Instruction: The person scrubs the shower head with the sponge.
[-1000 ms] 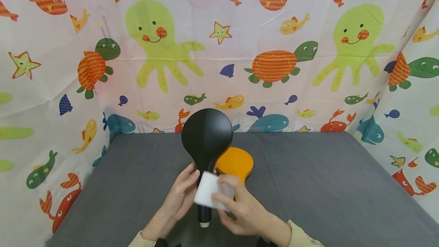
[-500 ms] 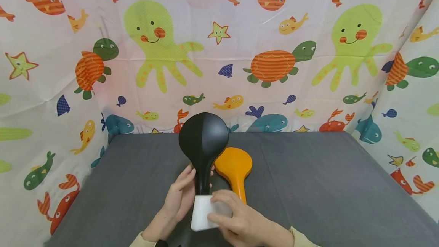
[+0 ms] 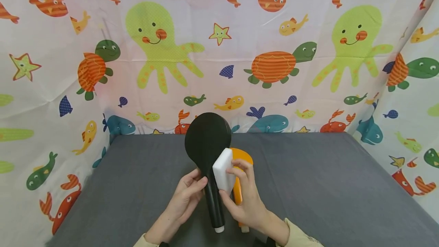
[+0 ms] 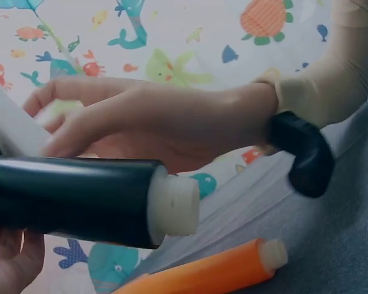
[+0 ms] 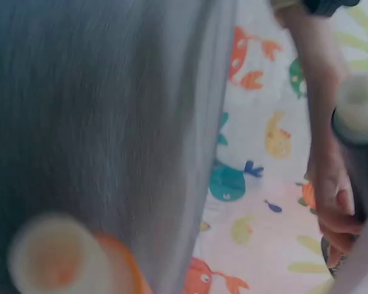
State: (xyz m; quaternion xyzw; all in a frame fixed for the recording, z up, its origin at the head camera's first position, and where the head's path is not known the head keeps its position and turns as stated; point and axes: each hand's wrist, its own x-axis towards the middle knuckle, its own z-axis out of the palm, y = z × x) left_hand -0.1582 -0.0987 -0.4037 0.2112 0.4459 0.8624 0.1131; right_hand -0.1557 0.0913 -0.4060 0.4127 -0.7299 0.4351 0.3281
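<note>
My left hand (image 3: 188, 197) grips the neck of a black handheld shower head (image 3: 207, 138), its round head up and its handle slanting down to the right. A white threaded end shows on the handle (image 4: 73, 199) in the left wrist view. Between the thumb and fingers of my right hand (image 3: 247, 197) is a white block-shaped sponge (image 3: 223, 169), held against the right side of the neck. Behind that hand, an orange shower head (image 3: 242, 155) lies on the grey cloth, partly covered from view.
Grey cloth (image 3: 319, 186) spreads over the table on both sides. A white curtain (image 3: 219, 7) printed with sea animals stands at the back and along the sides. In the right wrist view, the orange shower head's pale end (image 5: 58, 260) is close and blurred.
The sponge has gone down over the handle's lower end, then back up to the neck. The black shower head now tilts, its handle swung to the right.
</note>
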